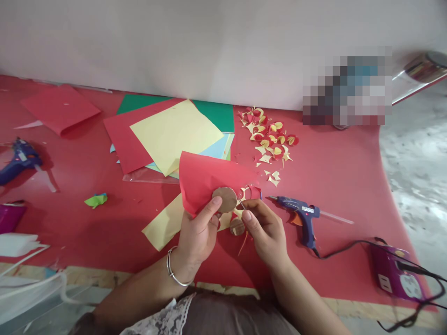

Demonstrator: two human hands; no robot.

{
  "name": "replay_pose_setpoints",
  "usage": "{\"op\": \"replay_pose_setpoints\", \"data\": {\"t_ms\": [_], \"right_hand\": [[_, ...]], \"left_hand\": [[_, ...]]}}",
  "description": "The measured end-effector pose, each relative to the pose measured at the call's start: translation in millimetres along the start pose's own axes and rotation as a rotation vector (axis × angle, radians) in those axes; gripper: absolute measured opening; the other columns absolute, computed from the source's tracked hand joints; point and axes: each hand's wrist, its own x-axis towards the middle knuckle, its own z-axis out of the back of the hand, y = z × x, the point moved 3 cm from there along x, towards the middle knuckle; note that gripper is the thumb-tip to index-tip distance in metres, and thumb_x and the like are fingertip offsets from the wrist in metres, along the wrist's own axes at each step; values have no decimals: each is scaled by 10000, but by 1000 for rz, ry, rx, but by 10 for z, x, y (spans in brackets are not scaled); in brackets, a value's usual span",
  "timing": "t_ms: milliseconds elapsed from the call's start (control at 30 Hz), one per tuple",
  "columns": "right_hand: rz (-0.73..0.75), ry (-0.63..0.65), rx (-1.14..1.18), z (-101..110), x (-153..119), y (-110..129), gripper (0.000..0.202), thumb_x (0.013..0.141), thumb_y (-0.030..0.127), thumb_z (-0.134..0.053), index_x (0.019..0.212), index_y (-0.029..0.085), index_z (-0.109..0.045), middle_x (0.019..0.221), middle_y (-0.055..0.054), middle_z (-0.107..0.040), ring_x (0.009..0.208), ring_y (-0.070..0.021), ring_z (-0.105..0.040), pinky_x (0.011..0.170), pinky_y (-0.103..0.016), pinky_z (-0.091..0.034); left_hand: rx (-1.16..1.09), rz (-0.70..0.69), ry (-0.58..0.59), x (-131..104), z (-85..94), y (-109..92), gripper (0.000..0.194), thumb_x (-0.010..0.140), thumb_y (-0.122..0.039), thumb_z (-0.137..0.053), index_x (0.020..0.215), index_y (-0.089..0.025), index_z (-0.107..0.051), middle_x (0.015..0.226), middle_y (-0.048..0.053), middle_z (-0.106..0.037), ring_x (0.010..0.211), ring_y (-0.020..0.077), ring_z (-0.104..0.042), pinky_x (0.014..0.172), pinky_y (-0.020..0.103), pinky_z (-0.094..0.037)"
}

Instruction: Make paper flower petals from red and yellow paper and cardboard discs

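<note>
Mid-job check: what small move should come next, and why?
Probably guide the thin metal tool in the right hand along the edge of the brown disc, since the left hand pins that disc against the red paper and the tool lies close beside it.

Coloured paper [197, 174], cut scraps [265, 159], two glue guns [308, 228] and a purple socket block [391, 265] at a red-covered counter [335, 167] mark this as a craft workspace.

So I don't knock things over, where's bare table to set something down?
Right: the table between the curled pieces and its right edge, beyond the right glue gun. Left: between the green scrap and the near edge. Crowded: the paper pile, and around the left hand and right hand.
</note>
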Motion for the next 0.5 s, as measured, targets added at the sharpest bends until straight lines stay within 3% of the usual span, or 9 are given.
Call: {"op": "replay_pose_setpoints", "data": {"t_ms": [167, 267, 367, 500], "right_hand": [[-4, 37, 62, 12, -5, -13, 394, 992, 588, -700, 927, 199, -698, 603, 36, -616, 475, -101, -519, 473, -226, -448], [-28, 29, 133, 15, -15, -55, 400, 984, 597, -717, 930, 201, -699, 601, 41, -593, 473, -91, -476, 466, -219, -425], [-58, 20, 189, 18, -30, -108, 396, 973, 595, -743, 932, 204, -695, 590, 49, -568, 475, -83, -440, 475, -217, -422], [-86, 29, 247, 25, -46, -177, 364, 982, 563, -753, 938, 206, -697, 611, 45, -575, 490, -77, -432, 496, -215, -424]], "left_hand": [[15, 24, 127, -37, -44, 46, 303, 748, -290, -969, 994, -197, -819, 1075, 62, -855, 1058, 271, -809, 901, 355, -664], [10, 32, 145, -52, -48, 73, 314, 768, -299, -959, 1020, -178, -817, 1022, 73, -853, 970, 263, -819, 856, 361, -678], [-3, 48, 168, -68, -63, 88, 295, 763, -297, -962, 978, -160, -812, 1044, 94, -847, 1017, 280, -809, 883, 375, -678], [6, 80, 228, -86, -88, 106, 281, 794, -321, -943, 981, -154, -817, 1025, 118, -844, 979, 303, -810, 776, 375, -677]]}}
